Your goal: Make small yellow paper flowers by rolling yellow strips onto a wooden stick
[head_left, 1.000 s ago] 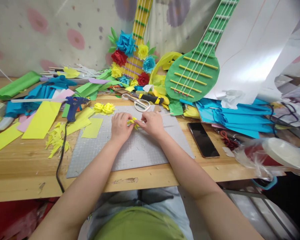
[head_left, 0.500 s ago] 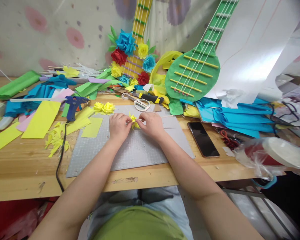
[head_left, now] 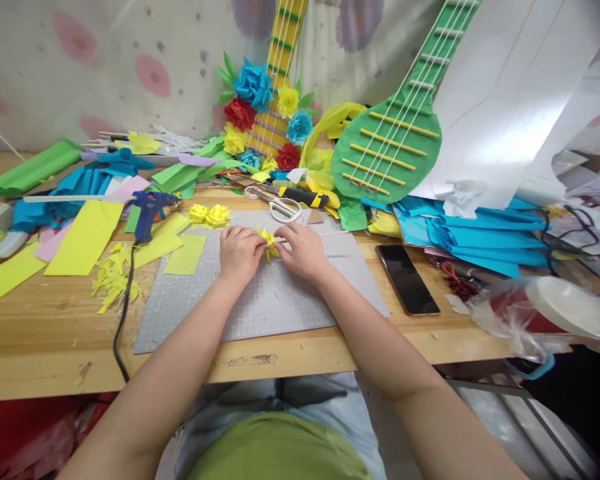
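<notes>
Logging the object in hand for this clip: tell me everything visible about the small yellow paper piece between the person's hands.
The yellow paper flower is small, bright yellow, apparently folded or rolled paper with pointed petal-like tips sticking up and outward. It sits just above the grey cutting mat, pinched from both sides: the left hand grips its left edge, the right hand its right. The fingers hide its lower half, so its base cannot be seen. Two similar yellow flowers lie further left on the mat.

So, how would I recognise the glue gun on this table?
Start at the grey cutting mat on the wooden table. Just beyond its far left corner lies the glue gun. It is the only dark blue tool, with a black cord trailing towards the table's front edge.
</notes>
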Tool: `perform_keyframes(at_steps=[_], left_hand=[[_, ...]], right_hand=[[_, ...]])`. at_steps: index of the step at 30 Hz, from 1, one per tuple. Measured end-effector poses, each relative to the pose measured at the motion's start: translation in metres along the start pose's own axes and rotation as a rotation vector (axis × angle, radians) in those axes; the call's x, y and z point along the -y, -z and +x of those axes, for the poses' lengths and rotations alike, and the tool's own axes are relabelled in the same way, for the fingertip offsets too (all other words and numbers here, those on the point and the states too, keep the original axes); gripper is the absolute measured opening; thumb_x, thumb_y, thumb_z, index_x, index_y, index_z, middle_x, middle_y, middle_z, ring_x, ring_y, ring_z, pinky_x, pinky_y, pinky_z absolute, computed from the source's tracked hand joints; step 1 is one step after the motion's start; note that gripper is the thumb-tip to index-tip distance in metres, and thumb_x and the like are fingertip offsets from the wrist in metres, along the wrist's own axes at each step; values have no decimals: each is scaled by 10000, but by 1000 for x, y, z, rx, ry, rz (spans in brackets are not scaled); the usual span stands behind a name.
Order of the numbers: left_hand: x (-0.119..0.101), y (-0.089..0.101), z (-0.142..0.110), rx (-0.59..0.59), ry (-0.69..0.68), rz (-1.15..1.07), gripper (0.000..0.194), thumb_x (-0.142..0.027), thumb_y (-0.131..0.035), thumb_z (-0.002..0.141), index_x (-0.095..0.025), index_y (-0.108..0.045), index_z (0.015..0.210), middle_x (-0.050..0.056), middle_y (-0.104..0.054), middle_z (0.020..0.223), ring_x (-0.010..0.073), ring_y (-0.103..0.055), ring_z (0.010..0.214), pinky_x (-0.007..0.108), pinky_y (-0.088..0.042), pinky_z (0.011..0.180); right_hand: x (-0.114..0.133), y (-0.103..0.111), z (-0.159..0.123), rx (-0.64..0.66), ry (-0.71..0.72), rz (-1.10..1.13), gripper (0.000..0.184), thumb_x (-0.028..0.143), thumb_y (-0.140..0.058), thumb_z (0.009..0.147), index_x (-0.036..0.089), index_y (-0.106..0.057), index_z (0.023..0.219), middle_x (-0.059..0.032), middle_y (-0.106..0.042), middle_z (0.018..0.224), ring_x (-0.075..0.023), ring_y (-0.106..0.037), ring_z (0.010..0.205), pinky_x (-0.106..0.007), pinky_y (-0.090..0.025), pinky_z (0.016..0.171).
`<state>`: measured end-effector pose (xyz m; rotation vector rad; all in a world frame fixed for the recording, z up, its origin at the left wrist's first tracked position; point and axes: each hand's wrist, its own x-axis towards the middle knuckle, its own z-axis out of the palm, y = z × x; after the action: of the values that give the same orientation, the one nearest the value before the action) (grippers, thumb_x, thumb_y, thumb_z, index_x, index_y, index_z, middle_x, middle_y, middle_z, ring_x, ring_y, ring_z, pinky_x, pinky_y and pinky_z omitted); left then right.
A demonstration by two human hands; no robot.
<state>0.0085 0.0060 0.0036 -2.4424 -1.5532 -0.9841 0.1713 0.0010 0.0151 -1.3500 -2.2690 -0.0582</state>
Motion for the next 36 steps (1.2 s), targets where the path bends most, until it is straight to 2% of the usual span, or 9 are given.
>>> perform_keyframes(at_steps=[14, 20, 24, 29, 36], left_hand=[[-1, 0, 0, 15, -32, -3, 179, -341, -495, 783, -266, -650, 733, 20, -636, 786, 204, -480, 828, 417, -289, 825], [-3, 0, -1, -11, -12, -7, 125, -337, -590, 711, -250, -641, 784, 32, -626, 824, 218, -475, 860, 417, -290, 834], [-5, -1, -1, -49, -17, 0, 83, -305, -585, 719, -239, -624, 750, 27, -623, 813, 210, -478, 849, 396, -302, 814], [-4, -2, -1, -32, -38, 7, 94, -320, -572, 733, -242, -614, 699, 19, -622, 773, 202, -484, 826, 401, -297, 823], [-5, -1, 0, -12, -41, -15, 127, -302, -531, 764, -250, -627, 700, 20, -629, 763, 200, -490, 829, 413, -292, 839]], right_hand=[[-5, -3, 6, 16, -7, -44, 205, 356, -456, 839, 184, -562, 810, -37, -606, 816, -162, -504, 778, -297, -242, 687], [-7, -1, 7, 40, -4, -58, 222, 345, -435, 850, 178, -575, 810, -44, -618, 815, -159, -511, 774, -301, -232, 684], [-7, 0, 7, 42, 0, -73, 245, 357, -425, 855, 177, -581, 796, -45, -625, 801, -159, -516, 759, -299, -234, 677], [-8, 0, 6, 75, -14, -63, 270, 353, -401, 864, 175, -590, 789, -50, -634, 801, -154, -531, 748, -293, -254, 670], [-11, 6, 2, 83, -8, 25, 188, 341, -455, 829, 195, -561, 878, -25, -619, 856, -144, -533, 748, -250, -299, 620]])
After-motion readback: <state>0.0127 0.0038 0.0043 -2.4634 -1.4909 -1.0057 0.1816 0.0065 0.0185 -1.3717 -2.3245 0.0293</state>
